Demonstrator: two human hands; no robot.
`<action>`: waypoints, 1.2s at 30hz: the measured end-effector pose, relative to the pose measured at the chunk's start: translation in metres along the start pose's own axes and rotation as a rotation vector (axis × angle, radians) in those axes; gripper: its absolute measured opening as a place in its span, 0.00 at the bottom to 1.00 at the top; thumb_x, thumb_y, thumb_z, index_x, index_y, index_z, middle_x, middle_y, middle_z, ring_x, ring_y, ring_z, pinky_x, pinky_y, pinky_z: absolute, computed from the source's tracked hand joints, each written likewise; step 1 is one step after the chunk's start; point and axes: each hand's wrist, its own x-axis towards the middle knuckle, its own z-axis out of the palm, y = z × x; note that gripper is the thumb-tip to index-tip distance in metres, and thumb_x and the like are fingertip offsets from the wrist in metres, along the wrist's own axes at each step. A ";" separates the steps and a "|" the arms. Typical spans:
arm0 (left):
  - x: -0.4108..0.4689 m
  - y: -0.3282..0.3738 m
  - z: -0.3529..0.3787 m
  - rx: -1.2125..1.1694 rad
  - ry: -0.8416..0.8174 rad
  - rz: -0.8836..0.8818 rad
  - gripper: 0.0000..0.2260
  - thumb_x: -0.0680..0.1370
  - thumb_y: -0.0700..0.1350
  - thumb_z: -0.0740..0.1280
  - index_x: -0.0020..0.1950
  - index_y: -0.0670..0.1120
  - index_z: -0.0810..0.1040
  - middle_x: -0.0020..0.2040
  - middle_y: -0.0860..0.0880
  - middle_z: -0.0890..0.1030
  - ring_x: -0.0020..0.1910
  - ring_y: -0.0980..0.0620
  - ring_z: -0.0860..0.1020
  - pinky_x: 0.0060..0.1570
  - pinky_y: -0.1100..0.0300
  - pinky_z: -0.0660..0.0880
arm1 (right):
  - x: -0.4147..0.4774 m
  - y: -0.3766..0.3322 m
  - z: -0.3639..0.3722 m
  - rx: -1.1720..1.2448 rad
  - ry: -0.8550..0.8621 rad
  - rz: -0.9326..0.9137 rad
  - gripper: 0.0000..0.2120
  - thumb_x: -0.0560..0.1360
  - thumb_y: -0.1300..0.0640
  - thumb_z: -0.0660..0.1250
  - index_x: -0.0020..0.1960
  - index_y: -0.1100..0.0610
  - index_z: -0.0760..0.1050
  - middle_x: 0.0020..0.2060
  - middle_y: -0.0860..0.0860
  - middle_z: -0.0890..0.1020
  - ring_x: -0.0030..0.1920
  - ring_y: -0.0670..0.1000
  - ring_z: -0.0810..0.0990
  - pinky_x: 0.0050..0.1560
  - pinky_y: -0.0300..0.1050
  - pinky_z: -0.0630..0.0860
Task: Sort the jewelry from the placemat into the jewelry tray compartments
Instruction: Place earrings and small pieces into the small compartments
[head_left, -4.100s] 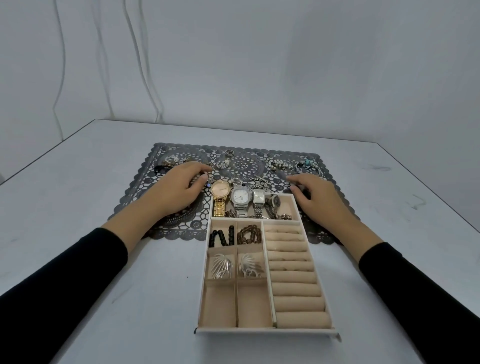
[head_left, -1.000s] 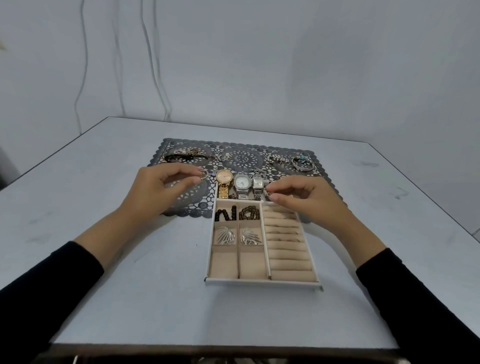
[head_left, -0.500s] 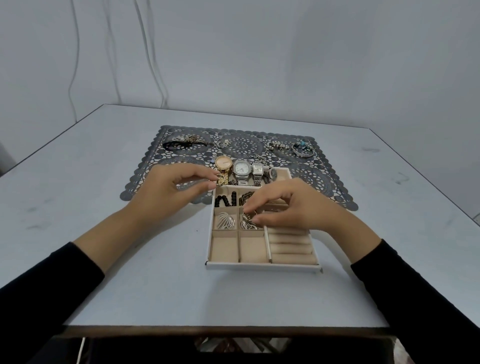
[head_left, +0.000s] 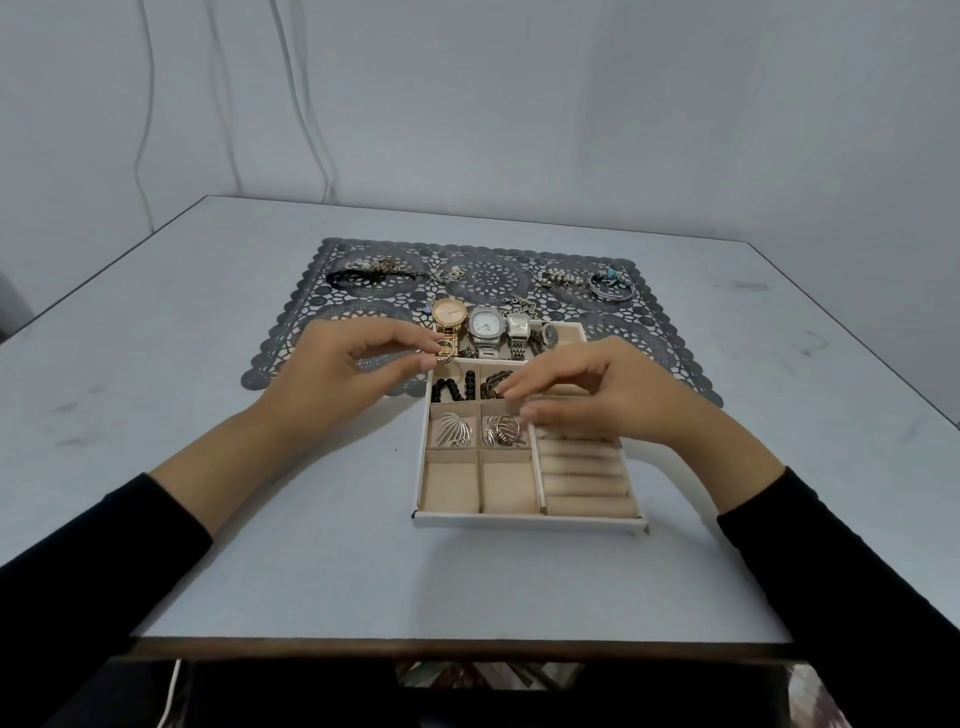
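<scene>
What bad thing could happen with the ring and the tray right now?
The small ring pinched in the left hand could slip and roll across the table. The right hand hangs low over the tray, so it might knock the silver earrings out of their compartment.

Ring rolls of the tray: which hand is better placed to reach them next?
Probably right: the right hand hovers directly above the ring rolls, while the left hand pinches a ring by the gold watch.

Left hand pinching a ring between thumb and forefinger, right hand palm down, fingers loosely spread
</scene>
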 end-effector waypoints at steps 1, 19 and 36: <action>0.000 0.000 0.000 -0.002 -0.003 -0.008 0.10 0.73 0.45 0.72 0.52 0.43 0.85 0.50 0.51 0.86 0.46 0.51 0.85 0.43 0.53 0.83 | -0.002 0.001 -0.002 0.033 0.045 0.014 0.10 0.70 0.63 0.74 0.51 0.59 0.84 0.50 0.50 0.85 0.53 0.49 0.83 0.58 0.45 0.78; -0.004 0.008 -0.002 0.024 -0.023 0.000 0.08 0.74 0.44 0.73 0.52 0.44 0.85 0.51 0.51 0.85 0.52 0.56 0.84 0.53 0.51 0.81 | -0.033 0.049 -0.019 -0.556 0.437 0.360 0.23 0.78 0.51 0.64 0.72 0.53 0.68 0.69 0.49 0.73 0.68 0.50 0.71 0.66 0.42 0.64; -0.004 0.015 0.001 0.024 -0.327 0.047 0.06 0.71 0.43 0.76 0.47 0.45 0.86 0.49 0.54 0.85 0.53 0.54 0.83 0.55 0.61 0.77 | -0.033 0.047 -0.017 -0.671 0.313 0.432 0.23 0.81 0.48 0.58 0.74 0.55 0.64 0.72 0.50 0.68 0.71 0.50 0.66 0.64 0.40 0.62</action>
